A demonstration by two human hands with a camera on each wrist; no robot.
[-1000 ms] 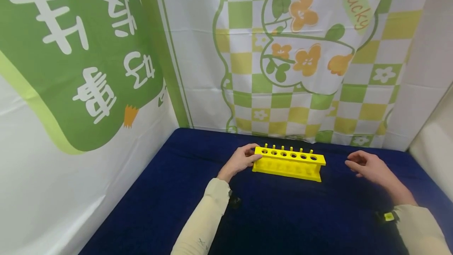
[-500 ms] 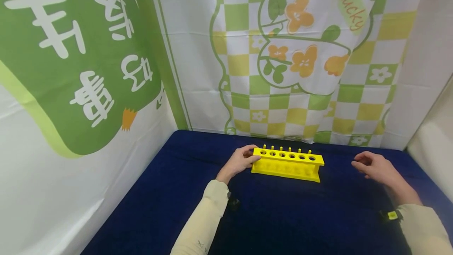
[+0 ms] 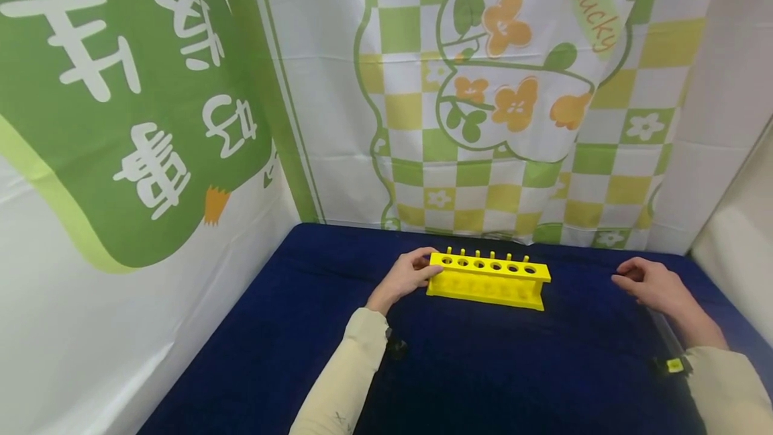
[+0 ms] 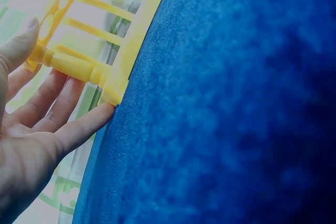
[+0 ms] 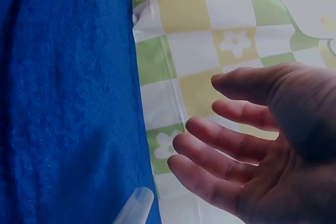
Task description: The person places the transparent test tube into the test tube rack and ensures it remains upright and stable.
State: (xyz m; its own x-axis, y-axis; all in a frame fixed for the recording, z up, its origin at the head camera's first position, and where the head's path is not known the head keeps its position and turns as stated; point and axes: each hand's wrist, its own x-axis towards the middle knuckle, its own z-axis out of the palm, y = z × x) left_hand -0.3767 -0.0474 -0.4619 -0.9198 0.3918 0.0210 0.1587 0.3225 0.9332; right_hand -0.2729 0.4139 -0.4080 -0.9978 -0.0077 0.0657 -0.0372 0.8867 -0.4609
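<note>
Left hand [image 3: 403, 278] pinches the rack [image 3: 486, 288] near worktop [image 3: 338, 247] back edge; press its base flat. Right hand [image 3: 655, 287] empty, fingers loose.

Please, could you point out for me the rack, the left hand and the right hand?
Rack [image 3: 486, 285]: head view, middle of it, below the holes.
Left hand [image 3: 403, 278]: head view, back of the hand.
Right hand [image 3: 657, 286]: head view, back of the hand.
</note>
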